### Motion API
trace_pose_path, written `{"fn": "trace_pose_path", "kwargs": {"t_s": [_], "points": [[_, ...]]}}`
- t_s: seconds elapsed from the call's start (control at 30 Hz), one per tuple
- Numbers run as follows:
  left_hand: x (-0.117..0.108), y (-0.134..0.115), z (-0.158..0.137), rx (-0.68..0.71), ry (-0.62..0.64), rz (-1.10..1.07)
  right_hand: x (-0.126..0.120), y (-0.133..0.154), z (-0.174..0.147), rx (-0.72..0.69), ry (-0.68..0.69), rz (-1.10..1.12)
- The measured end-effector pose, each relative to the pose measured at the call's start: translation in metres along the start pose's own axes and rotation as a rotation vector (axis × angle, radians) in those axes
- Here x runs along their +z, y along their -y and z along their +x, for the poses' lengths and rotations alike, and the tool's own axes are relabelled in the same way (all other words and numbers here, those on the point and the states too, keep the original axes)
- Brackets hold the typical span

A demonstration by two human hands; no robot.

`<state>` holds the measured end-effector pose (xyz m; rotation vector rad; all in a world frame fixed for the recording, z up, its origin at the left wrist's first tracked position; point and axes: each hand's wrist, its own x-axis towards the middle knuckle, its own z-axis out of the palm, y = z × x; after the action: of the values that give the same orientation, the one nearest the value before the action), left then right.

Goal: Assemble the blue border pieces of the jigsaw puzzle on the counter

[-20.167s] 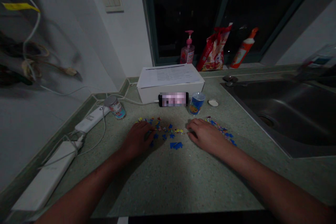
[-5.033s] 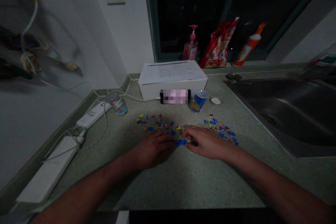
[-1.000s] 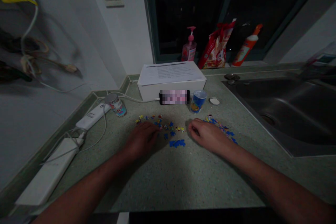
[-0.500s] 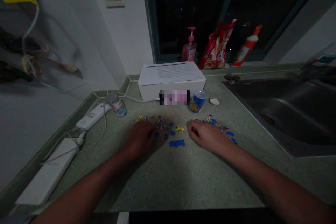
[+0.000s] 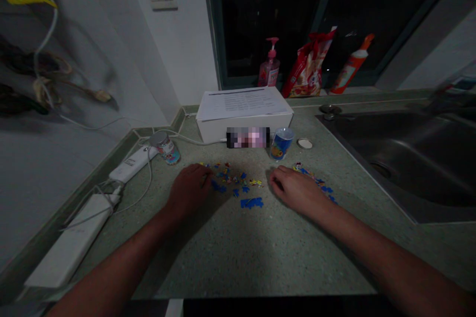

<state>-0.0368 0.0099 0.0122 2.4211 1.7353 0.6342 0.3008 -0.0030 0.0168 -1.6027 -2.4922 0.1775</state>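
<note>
My left hand (image 5: 189,188) rests over the left edge of a scatter of small jigsaw pieces (image 5: 232,178), its fingers curled; what they hold, if anything, is hidden. Beside its thumb lie several blue pieces (image 5: 218,186). My right hand (image 5: 295,189) is curled closed on the counter, left of a second group of pieces (image 5: 327,189) that it partly covers. Nothing shows between its fingers. Between the hands, nearer to me, sits a small strip of joined blue pieces (image 5: 252,202). An open blue can (image 5: 281,144) stands behind my right hand.
A white box (image 5: 243,126) with a printed sheet stands at the back, a phone (image 5: 248,137) leaning on it. A lidded jar (image 5: 166,148) and white power strips (image 5: 70,242) are on the left. A round lid (image 5: 305,144) lies near the can; a steel sink (image 5: 409,158) is at right.
My left hand has shifted slightly left and back, uncovering more blue pieces beside its thumb. The right hand has hardly moved.
</note>
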Motion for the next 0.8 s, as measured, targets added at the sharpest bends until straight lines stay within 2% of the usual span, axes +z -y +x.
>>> {"fn": "trace_pose_path", "kwargs": {"t_s": [0.13,0.23,0.57,0.8], "points": [[-0.009,0.008,0.005,-0.06,-0.055,0.02,-0.002,0.0,0.0,-0.004,0.015,-0.009],[-0.012,0.01,0.007,-0.098,-0.048,0.063,-0.002,0.001,0.001,0.002,0.026,-0.015],[-0.023,0.02,0.011,-0.169,0.116,0.259,-0.004,0.002,0.001,0.024,0.037,-0.023],[-0.022,0.01,0.01,-0.212,0.248,0.351,-0.004,0.004,0.001,0.037,0.033,-0.05]]}}
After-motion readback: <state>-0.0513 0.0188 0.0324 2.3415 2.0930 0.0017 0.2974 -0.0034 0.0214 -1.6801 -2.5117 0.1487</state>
